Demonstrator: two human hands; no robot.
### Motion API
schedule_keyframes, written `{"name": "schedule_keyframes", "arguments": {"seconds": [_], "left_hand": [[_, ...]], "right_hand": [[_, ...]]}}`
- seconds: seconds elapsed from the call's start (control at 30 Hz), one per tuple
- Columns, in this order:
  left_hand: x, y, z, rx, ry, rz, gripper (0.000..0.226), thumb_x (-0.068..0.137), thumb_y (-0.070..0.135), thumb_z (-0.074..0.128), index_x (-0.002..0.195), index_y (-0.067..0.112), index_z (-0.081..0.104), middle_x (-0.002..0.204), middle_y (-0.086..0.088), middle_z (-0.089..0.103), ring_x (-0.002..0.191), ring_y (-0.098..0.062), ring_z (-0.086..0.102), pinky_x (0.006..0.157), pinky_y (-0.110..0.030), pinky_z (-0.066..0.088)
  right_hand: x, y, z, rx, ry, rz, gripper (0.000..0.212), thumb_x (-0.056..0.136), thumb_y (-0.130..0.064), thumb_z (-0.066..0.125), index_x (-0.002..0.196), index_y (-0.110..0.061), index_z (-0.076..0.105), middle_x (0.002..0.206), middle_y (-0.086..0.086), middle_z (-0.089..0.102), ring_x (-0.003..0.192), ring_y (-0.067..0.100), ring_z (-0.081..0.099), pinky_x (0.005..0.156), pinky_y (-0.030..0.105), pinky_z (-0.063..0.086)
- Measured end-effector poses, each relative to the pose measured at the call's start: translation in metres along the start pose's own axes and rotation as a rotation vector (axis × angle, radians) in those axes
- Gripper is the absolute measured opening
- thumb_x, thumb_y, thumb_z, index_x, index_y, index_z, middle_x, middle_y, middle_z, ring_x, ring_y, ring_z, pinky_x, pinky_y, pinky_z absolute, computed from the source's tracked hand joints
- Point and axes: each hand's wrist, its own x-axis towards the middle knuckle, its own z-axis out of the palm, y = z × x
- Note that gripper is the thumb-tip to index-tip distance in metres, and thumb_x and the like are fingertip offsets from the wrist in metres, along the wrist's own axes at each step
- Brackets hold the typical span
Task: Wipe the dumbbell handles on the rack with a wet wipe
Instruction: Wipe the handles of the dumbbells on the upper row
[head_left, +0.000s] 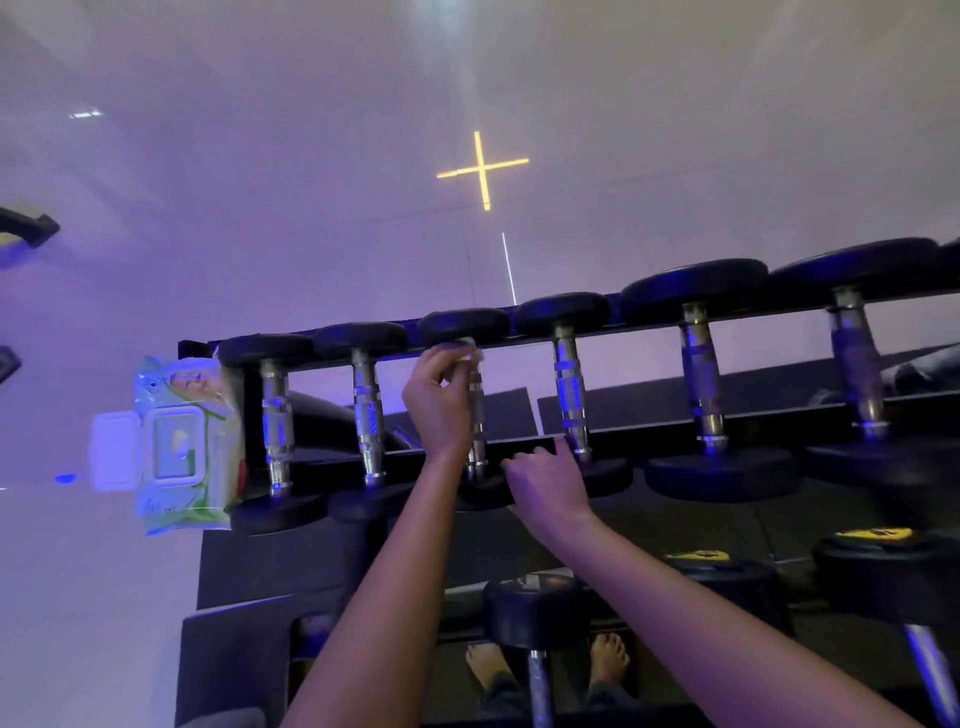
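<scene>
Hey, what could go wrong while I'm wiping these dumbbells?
The left hand grips the third handle through the wipe; if that dumbbell rolls off, bare feet stand right below. The right hand lies beside dumbbell heads and might get pinched. The wipes pack perches at the rack's end and may drop.

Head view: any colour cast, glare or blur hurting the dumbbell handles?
Head view: heavy violet-blue cast, blue glints on the chrome handles. Head view: wet wipe in left hand pale and soft. Head view: far-right dumbbell smeared, lower dumbbells dim.
</scene>
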Motion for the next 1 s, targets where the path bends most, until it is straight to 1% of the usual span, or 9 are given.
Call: {"name": "schedule_keyframes", "arguments": {"seconds": [0.07, 0.17, 0.23, 0.33, 0.43, 0.57, 0.7, 0.83, 1.0], "left_hand": [[0.004, 0.002, 0.004, -0.154, 0.120, -0.197, 0.017, 0.078, -0.004, 0.065, 0.075, 0.012, 0.069, 0.075, 0.004, 0.065, 0.067, 0.005, 0.057, 0.066, -0.014, 0.044], [0.009, 0.002, 0.006, -0.517, 0.205, -0.505, 0.020, 0.080, -0.006, 0.065, 0.073, 0.012, 0.064, 0.073, -0.002, 0.063, 0.066, -0.009, 0.057, 0.063, -0.016, 0.048], [0.012, -0.002, 0.002, -0.572, 0.160, -0.567, 0.018, 0.083, -0.004, 0.063, 0.075, 0.011, 0.062, 0.074, -0.003, 0.061, 0.066, -0.011, 0.057, 0.063, -0.018, 0.049], [0.008, -0.008, -0.013, -0.263, -0.005, -0.357, 0.010, 0.082, 0.004, 0.067, 0.076, 0.012, 0.065, 0.070, -0.001, 0.065, 0.063, -0.008, 0.060, 0.067, -0.024, 0.052], [-0.020, -0.012, -0.034, 0.036, -0.170, -0.209, 0.017, 0.082, 0.003, 0.066, 0.073, 0.017, 0.065, 0.073, 0.000, 0.070, 0.069, -0.011, 0.065, 0.071, -0.030, 0.053], [-0.038, -0.015, -0.052, 0.241, -0.338, -0.113, 0.029, 0.078, 0.003, 0.071, 0.068, 0.028, 0.063, 0.077, 0.002, 0.067, 0.074, -0.014, 0.064, 0.072, -0.032, 0.052], [0.002, -0.001, -0.032, 0.179, -0.251, -0.075, 0.012, 0.081, 0.004, 0.067, 0.077, 0.015, 0.067, 0.083, -0.003, 0.068, 0.078, -0.015, 0.064, 0.075, -0.030, 0.052], [0.009, 0.000, -0.023, 0.224, -0.171, -0.046, 0.006, 0.084, 0.015, 0.067, 0.080, 0.018, 0.063, 0.086, 0.000, 0.066, 0.079, -0.012, 0.062, 0.075, -0.034, 0.051], [-0.050, -0.017, -0.058, 0.466, -0.367, 0.076, 0.008, 0.081, 0.009, 0.066, 0.082, 0.016, 0.069, 0.086, 0.001, 0.069, 0.081, -0.018, 0.063, 0.074, -0.033, 0.050]], "right_hand": [[-0.003, -0.001, -0.002, -0.024, 0.025, 0.019, 0.024, 0.081, -0.025, 0.068, 0.104, -0.019, 0.065, 0.097, 0.002, 0.070, 0.100, 0.022, 0.062, 0.111, 0.041, 0.024], [-0.016, -0.003, 0.000, -0.030, 0.175, 0.050, 0.032, 0.036, -0.030, 0.090, 0.058, -0.024, 0.067, 0.050, -0.009, 0.060, 0.057, 0.012, 0.062, 0.101, 0.040, 0.042], [-0.024, -0.006, 0.010, -0.008, 0.306, 0.001, 0.032, 0.037, -0.032, 0.089, 0.060, -0.023, 0.069, 0.051, -0.010, 0.061, 0.057, 0.012, 0.062, 0.103, 0.043, 0.039], [-0.031, -0.003, 0.014, 0.029, 0.347, -0.035, 0.045, 0.051, -0.039, 0.087, 0.090, -0.023, 0.072, 0.079, -0.007, 0.070, 0.075, 0.014, 0.067, 0.108, 0.046, 0.031], [-0.020, 0.006, 0.010, 0.041, 0.108, -0.014, 0.048, 0.081, -0.033, 0.068, 0.123, -0.016, 0.052, 0.114, 0.003, 0.063, 0.111, 0.023, 0.057, 0.115, 0.045, 0.014], [0.004, 0.007, -0.002, -0.005, 0.013, -0.055, 0.023, 0.089, -0.023, 0.059, 0.110, -0.017, 0.060, 0.110, 0.004, 0.066, 0.108, 0.024, 0.058, 0.113, 0.043, 0.016], [-0.004, 0.013, -0.001, -0.038, 0.104, -0.046, 0.018, 0.087, -0.017, 0.059, 0.104, -0.015, 0.065, 0.103, 0.002, 0.069, 0.110, 0.022, 0.057, 0.116, 0.044, 0.007], [-0.023, 0.006, 0.009, -0.076, 0.311, -0.056, 0.031, 0.049, -0.024, 0.087, 0.075, -0.018, 0.071, 0.070, -0.004, 0.069, 0.076, 0.017, 0.066, 0.106, 0.047, 0.034], [-0.013, 0.006, 0.009, 0.034, 0.103, -0.011, 0.039, 0.084, -0.024, 0.064, 0.120, -0.014, 0.052, 0.112, 0.003, 0.064, 0.107, 0.025, 0.059, 0.114, 0.043, 0.017]]}}
